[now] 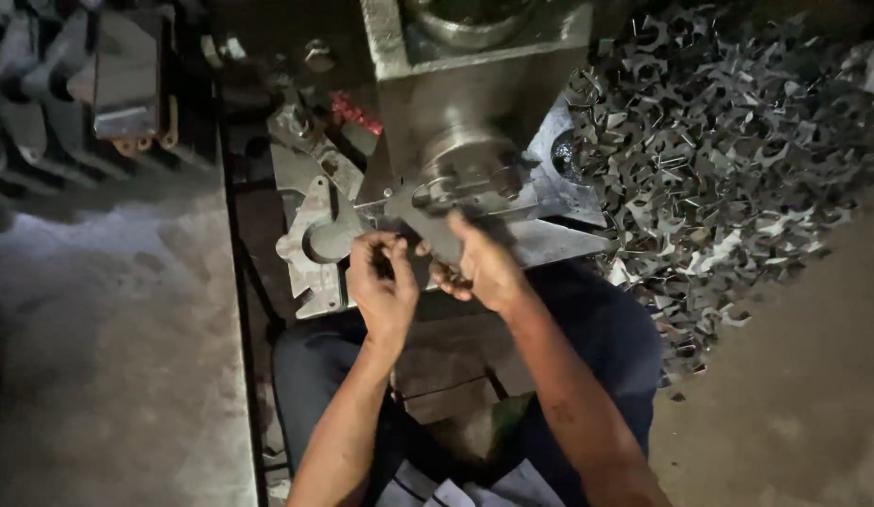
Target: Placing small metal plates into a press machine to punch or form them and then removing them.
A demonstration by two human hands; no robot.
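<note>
Seemingly a small dark part, blurred, between both hands' fingers [396, 246].

Just above the fingers [390, 246], the press block [474, 103] is dull grey metal, scuffed and oily, its round ram [465, 160] worn to a soft sheen. Left of them lies a matt, pale metal plate [310, 239]. Far right, the scrap heap [728, 141] is thin sheet-metal offcuts, glinting. The floor [108, 357] looks like rough, dusty concrete.
</note>
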